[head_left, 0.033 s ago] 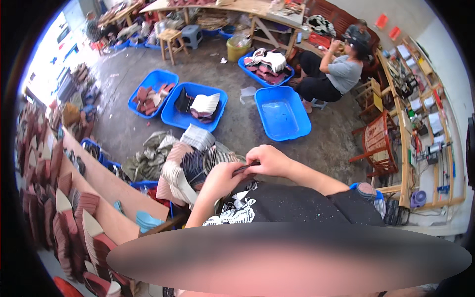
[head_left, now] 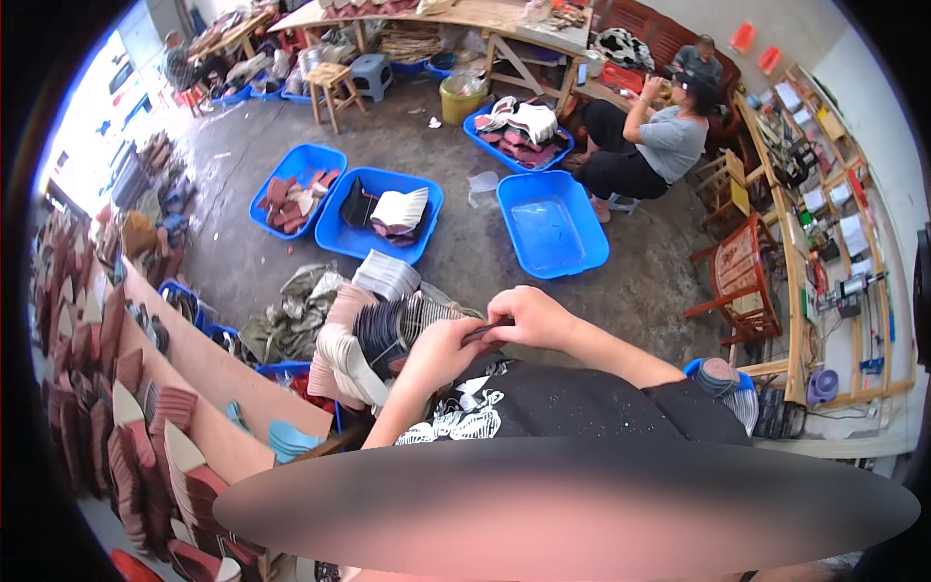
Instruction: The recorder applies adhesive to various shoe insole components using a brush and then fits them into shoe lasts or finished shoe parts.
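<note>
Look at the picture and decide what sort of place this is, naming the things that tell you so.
Most likely a small shoe-making workshop. Blue tubs on the concrete floor hold stacks of flat cut pieces, shaped soles fan out under the person's left hand and right hand, and another person sits working by a long wooden bench.

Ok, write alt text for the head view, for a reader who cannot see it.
Seen from above, the left hand and right hand together pinch a thin dark piece over a fanned stack of flat sole-shaped pieces. Beyond lie blue tubs on a concrete floor, where a seated person works.
</note>
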Action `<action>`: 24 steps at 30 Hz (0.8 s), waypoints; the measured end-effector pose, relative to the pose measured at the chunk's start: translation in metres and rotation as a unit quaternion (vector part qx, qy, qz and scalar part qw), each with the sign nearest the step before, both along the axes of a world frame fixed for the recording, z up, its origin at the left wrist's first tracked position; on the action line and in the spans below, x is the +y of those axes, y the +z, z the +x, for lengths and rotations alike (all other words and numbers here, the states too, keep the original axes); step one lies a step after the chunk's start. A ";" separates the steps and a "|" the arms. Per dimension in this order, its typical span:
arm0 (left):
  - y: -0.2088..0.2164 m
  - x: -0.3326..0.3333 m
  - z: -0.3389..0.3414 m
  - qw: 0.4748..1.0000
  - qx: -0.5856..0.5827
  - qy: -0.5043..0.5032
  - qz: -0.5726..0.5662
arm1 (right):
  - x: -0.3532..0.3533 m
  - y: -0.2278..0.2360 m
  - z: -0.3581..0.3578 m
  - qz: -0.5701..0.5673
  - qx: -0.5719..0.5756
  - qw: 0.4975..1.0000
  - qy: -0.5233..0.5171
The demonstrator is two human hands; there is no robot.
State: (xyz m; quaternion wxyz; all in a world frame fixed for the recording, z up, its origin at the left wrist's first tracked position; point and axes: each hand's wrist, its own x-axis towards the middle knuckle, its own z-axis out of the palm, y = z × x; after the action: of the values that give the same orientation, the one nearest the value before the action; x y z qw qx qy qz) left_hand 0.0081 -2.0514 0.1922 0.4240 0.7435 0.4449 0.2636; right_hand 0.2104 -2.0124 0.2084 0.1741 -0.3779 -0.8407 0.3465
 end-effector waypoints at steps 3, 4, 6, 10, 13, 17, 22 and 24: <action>-0.009 0.034 0.045 0.999 0.025 -0.021 -0.005 | 0.022 -0.012 0.047 -0.002 0.015 0.999 -0.052; -0.013 0.049 0.056 0.999 0.026 -0.019 0.006 | 0.033 -0.021 0.060 -0.003 0.026 0.999 -0.040; -0.022 0.089 0.078 0.995 0.071 -0.061 0.039 | 0.063 -0.040 0.090 -0.062 0.086 0.991 -0.078; -0.028 0.192 0.142 0.993 0.104 -0.055 -0.002 | 0.148 -0.057 0.146 -0.159 0.172 0.965 -0.115; -0.022 0.252 0.189 0.996 0.050 -0.076 0.002 | 0.208 -0.039 0.199 -0.115 0.072 0.976 -0.170; -0.021 0.314 0.213 0.990 0.047 -0.121 0.045 | 0.265 -0.030 0.227 -0.103 0.084 0.977 -0.170; -0.030 0.360 0.176 0.990 0.099 -0.098 -0.013 | 0.328 -0.055 0.193 -0.145 0.110 0.974 -0.136; -0.032 0.375 0.150 0.996 0.046 -0.073 -0.028 | 0.356 -0.060 0.173 -0.219 0.117 0.963 -0.108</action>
State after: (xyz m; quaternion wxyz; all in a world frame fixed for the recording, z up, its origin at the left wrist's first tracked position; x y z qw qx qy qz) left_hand 0.1582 -1.6765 0.1601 0.4420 0.7729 0.4160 0.1850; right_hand 0.3838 -1.6565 0.1488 0.2203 -0.4520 -0.6724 0.5432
